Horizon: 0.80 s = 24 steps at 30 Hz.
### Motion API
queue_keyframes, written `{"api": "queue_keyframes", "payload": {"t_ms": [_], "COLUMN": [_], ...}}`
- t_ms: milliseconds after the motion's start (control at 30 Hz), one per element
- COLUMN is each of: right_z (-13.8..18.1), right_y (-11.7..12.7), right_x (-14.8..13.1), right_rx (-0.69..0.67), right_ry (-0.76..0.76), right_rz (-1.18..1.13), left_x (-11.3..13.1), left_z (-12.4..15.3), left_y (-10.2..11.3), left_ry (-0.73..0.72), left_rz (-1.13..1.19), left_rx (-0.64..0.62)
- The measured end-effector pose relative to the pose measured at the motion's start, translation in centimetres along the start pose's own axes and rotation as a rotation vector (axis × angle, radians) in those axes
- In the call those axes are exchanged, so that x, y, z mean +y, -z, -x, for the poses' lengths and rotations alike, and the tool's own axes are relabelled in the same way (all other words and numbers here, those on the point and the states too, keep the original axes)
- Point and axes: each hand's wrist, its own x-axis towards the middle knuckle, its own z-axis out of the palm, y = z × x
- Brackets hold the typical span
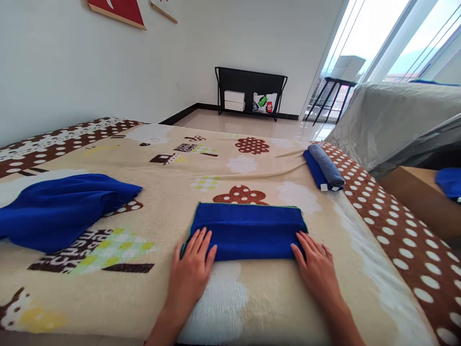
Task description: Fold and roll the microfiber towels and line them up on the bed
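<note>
A blue cloth (248, 230) lies folded into a flat rectangle on the patterned blanket (273, 298), its far edge trimmed with green stitching. My left hand (194, 257) rests on its near left corner, fingers stretched out and slightly spread. On the near right corner lies my right hand (315, 259), its fingers likewise extended over the fabric. Both palms face down and neither hand grips the cloth. To the left, another blue cloth (68, 206) is spread loosely in soft folds. A rolled grey-blue towel (326, 165) sits on a folded blue cloth (314, 168) at the right.
Beyond the blanket, a black rack (252, 79) with white boxes stands against the wall. A black stool (329, 93) is by the window. At right are a plastic-covered piece of furniture (403, 110) and a cardboard box (414, 197) with blue fabric (450, 182) on it.
</note>
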Motion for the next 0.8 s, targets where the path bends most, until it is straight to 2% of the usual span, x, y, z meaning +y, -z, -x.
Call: {"api": "queue_keyframes", "payload": {"t_ms": [67, 133, 233, 300, 367, 433, 467, 533, 633, 700, 800], "right_z": [0.5, 0.7, 0.3, -0.5, -1.5, -2.4, -2.7, -2.8, -1.8, -0.6, 1.0], "right_y": [0.1, 0.2, 0.4, 0.3, 0.1, -0.2, -0.4, -0.6, -0.6, -0.4, 0.3], "right_x": [2.3, 2.3, -1.4, -5.1, -8.1, -9.2, -8.8, -6.2, 0.2, 3.8, 6.1], "right_rx": [0.049, 0.106, 0.146, 0.083, -0.010, -0.068, -0.079, -0.068, -0.027, 0.005, 0.144], "right_ry": [-0.057, -0.063, 0.001, 0.099, 0.184, 0.216, 0.211, 0.152, 0.028, 0.001, 0.014], "right_rz": [0.061, 0.094, 0.054, -0.036, -0.133, -0.185, -0.185, -0.139, -0.047, -0.006, 0.048], "left_x": [-1.9, -2.0, 1.2, 4.4, 7.2, 8.3, 7.9, 5.5, -0.8, -4.9, -8.4], "left_z": [0.8, 1.3, 1.0, 0.0, -1.5, -3.1, -3.7, -4.3, -3.2, -1.6, 0.8], "left_y": [0.4, 0.8, 1.1, 0.8, 0.3, -0.3, -0.5, -0.8, -0.6, -0.1, 1.3], "left_ry": [0.096, 0.134, -0.014, -0.187, -0.290, -0.303, -0.297, -0.272, -0.148, -0.063, -0.071], "left_rz": [-0.057, -0.093, -0.055, 0.017, 0.081, 0.110, 0.113, 0.096, 0.019, -0.041, -0.075], "left_rx": [0.059, 0.115, 0.138, 0.073, -0.018, -0.075, -0.086, -0.082, -0.030, 0.036, 0.175]}}
